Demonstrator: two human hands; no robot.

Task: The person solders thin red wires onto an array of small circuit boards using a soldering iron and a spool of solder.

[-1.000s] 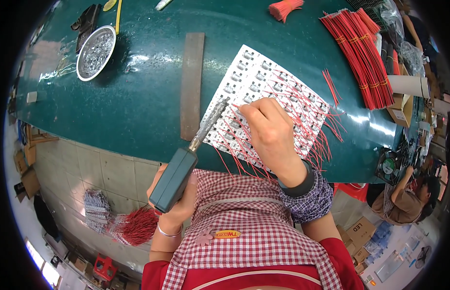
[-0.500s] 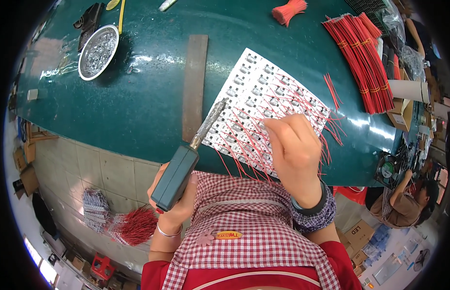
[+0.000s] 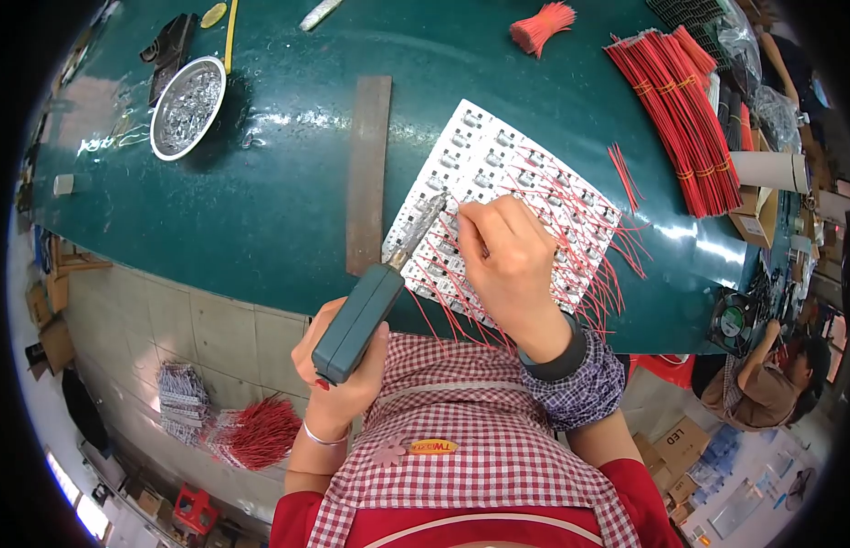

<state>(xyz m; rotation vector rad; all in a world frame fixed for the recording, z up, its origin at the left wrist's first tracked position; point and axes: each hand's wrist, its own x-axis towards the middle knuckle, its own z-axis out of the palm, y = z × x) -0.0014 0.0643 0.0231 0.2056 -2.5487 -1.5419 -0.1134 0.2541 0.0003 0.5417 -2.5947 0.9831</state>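
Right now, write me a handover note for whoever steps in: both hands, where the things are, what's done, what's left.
Left hand: gripping the teal-handled soldering iron, its metal tip reaching onto the white panel of small circuit boards.
Right hand: resting on the panel, fingers pinched at a thin red wire beside the iron tip.
Things: panel lies on the green table; bundles of red wires at far right; round metal dish at far left.
Done: many boards carry red wires trailing toward the near and right edges.
Left: boards along the far left edge show no wires.
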